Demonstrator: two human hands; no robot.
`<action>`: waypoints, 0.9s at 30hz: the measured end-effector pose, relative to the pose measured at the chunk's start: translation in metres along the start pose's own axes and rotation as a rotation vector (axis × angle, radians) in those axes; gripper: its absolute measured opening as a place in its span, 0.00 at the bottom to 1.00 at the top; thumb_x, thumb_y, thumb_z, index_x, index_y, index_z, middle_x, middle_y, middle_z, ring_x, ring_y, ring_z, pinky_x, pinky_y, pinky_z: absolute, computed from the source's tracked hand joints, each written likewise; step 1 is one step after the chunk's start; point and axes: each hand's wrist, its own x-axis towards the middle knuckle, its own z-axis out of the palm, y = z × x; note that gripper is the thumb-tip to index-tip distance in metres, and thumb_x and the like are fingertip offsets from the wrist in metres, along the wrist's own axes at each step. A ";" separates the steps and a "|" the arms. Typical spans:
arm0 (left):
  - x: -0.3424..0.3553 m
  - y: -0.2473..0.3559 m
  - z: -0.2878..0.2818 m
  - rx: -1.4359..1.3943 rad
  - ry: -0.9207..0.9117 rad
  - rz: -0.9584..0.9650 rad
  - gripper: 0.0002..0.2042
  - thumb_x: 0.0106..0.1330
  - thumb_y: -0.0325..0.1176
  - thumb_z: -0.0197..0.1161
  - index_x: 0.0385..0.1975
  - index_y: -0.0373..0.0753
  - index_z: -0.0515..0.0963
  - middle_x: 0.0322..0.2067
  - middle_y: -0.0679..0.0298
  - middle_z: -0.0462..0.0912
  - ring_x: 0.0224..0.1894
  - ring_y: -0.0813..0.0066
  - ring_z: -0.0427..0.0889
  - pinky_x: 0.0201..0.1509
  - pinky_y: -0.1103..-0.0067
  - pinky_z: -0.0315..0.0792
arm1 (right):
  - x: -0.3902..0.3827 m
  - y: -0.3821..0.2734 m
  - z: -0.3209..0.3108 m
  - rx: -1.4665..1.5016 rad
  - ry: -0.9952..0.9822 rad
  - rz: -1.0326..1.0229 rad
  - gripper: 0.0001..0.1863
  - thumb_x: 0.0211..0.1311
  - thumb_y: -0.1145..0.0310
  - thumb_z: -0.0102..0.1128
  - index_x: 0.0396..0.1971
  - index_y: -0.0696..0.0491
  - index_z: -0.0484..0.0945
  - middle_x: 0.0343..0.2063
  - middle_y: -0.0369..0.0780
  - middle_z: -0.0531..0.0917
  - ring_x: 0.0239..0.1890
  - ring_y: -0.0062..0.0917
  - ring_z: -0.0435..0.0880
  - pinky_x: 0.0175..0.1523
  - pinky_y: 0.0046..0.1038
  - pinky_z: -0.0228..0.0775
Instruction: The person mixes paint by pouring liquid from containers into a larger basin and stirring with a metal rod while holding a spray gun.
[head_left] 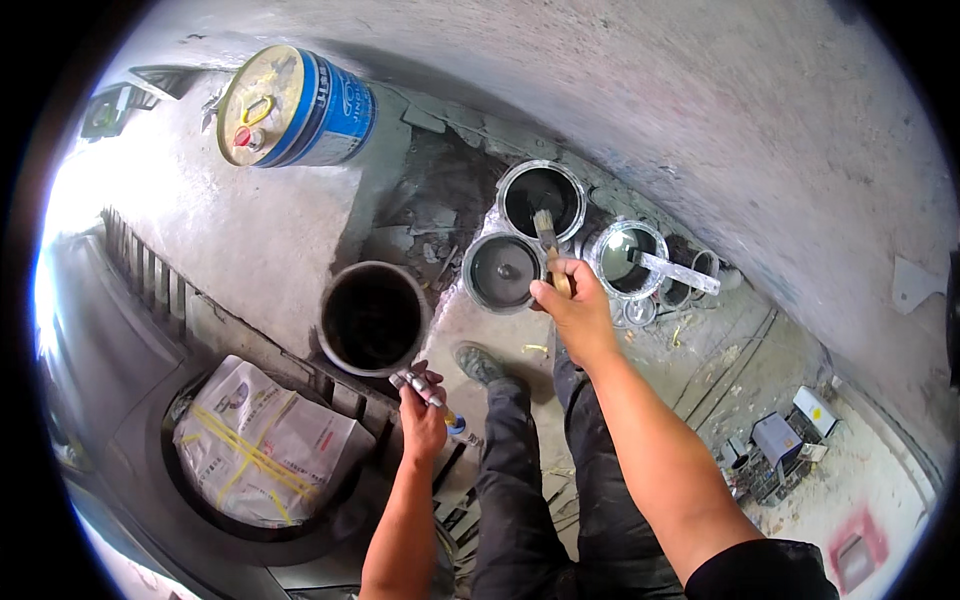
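My right hand (570,305) grips a paintbrush (550,240) by its wooden handle, with the pale bristles over a round tin of dark liquid (530,192). Just below that sits a second tin (492,270) with dark grey contents. To its right, a tin with pale greenish contents (617,254) has a white flat stick (675,272) lying across it. My left hand (424,410) is closed on a silver-and-pink tool (412,385), too small to identify, beside the rim of a large dark bucket (330,318). A small blue-banded object (457,425) shows below that hand.
A blue-and-cream drum (335,110) stands at upper left. A wrapped bundle with yellow straps (265,440) rests in a dark ring at lower left. A concrete wall (760,130) runs along the back and right. Metal boxes and clutter (778,440) sit at lower right.
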 end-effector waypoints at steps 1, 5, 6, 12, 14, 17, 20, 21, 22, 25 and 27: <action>-0.006 0.000 -0.005 0.079 0.007 0.010 0.13 0.61 0.17 0.52 0.45 0.35 0.69 0.33 0.67 0.71 0.35 0.80 0.71 0.40 0.83 0.67 | 0.000 -0.009 0.007 -0.022 -0.022 0.001 0.17 0.57 0.73 0.65 0.45 0.57 0.70 0.33 0.34 0.75 0.33 0.16 0.75 0.41 0.24 0.74; -0.022 0.000 -0.018 0.316 0.062 0.064 0.09 0.62 0.19 0.55 0.42 0.35 0.72 0.34 0.66 0.73 0.38 0.78 0.74 0.42 0.81 0.69 | 0.009 -0.017 0.021 -0.033 -0.061 -0.061 0.18 0.56 0.71 0.65 0.45 0.57 0.71 0.32 0.34 0.75 0.32 0.15 0.74 0.40 0.22 0.71; -0.024 0.000 -0.020 0.356 0.083 0.082 0.09 0.62 0.19 0.55 0.41 0.35 0.72 0.34 0.66 0.74 0.38 0.77 0.74 0.42 0.80 0.69 | 0.010 -0.018 0.023 -0.033 -0.058 -0.080 0.18 0.56 0.69 0.66 0.44 0.57 0.72 0.30 0.33 0.75 0.31 0.14 0.72 0.39 0.20 0.68; -0.038 0.014 -0.027 0.837 0.170 0.215 0.04 0.59 0.21 0.60 0.33 0.36 0.74 0.30 0.61 0.78 0.34 0.70 0.77 0.40 0.75 0.71 | 0.013 -0.020 0.027 -0.152 -0.040 -0.161 0.18 0.54 0.68 0.68 0.42 0.56 0.73 0.29 0.33 0.76 0.30 0.16 0.71 0.37 0.21 0.67; -0.043 0.028 -0.023 1.015 0.159 0.242 0.06 0.57 0.21 0.61 0.33 0.37 0.75 0.29 0.59 0.78 0.33 0.65 0.77 0.39 0.72 0.71 | 0.011 -0.022 0.026 -0.208 -0.031 -0.164 0.18 0.54 0.67 0.68 0.42 0.56 0.73 0.28 0.33 0.76 0.30 0.16 0.71 0.37 0.21 0.67; -0.049 0.033 -0.019 0.975 0.191 0.149 0.10 0.54 0.22 0.61 0.36 0.37 0.74 0.30 0.57 0.79 0.36 0.54 0.73 0.43 0.64 0.66 | 0.006 -0.028 0.028 -0.298 -0.033 -0.156 0.18 0.54 0.67 0.68 0.42 0.56 0.73 0.28 0.34 0.76 0.29 0.17 0.71 0.36 0.22 0.67; -0.053 0.036 -0.014 1.008 0.190 0.107 0.11 0.56 0.22 0.60 0.39 0.38 0.75 0.32 0.57 0.80 0.36 0.54 0.74 0.43 0.65 0.66 | 0.002 -0.030 0.027 -0.348 -0.041 -0.173 0.18 0.54 0.67 0.68 0.43 0.56 0.73 0.27 0.34 0.76 0.29 0.17 0.72 0.36 0.22 0.67; -0.054 0.036 -0.013 1.023 0.194 0.095 0.12 0.56 0.22 0.60 0.40 0.38 0.75 0.32 0.56 0.81 0.36 0.53 0.74 0.44 0.65 0.66 | 0.002 -0.029 0.027 -0.344 -0.043 -0.174 0.18 0.54 0.67 0.68 0.43 0.57 0.73 0.27 0.34 0.76 0.29 0.17 0.72 0.36 0.22 0.67; -0.055 0.035 -0.013 1.017 0.194 0.104 0.12 0.56 0.22 0.60 0.41 0.38 0.75 0.32 0.56 0.81 0.37 0.53 0.74 0.44 0.65 0.66 | 0.002 -0.029 0.026 -0.341 -0.045 -0.175 0.18 0.54 0.67 0.68 0.43 0.57 0.73 0.27 0.34 0.76 0.28 0.17 0.72 0.35 0.22 0.67; -0.057 0.031 -0.011 1.019 0.196 0.118 0.14 0.57 0.22 0.59 0.43 0.38 0.75 0.33 0.56 0.81 0.37 0.54 0.75 0.44 0.66 0.67 | 0.001 -0.030 0.026 -0.366 -0.051 -0.131 0.17 0.55 0.68 0.67 0.42 0.56 0.74 0.28 0.32 0.75 0.29 0.14 0.70 0.36 0.19 0.66; -0.059 0.033 -0.007 1.047 0.199 0.113 0.14 0.57 0.21 0.58 0.44 0.38 0.75 0.33 0.56 0.82 0.37 0.55 0.76 0.44 0.66 0.67 | 0.003 -0.025 0.024 -0.363 -0.050 -0.116 0.18 0.54 0.68 0.67 0.43 0.57 0.73 0.26 0.33 0.75 0.28 0.16 0.71 0.35 0.21 0.66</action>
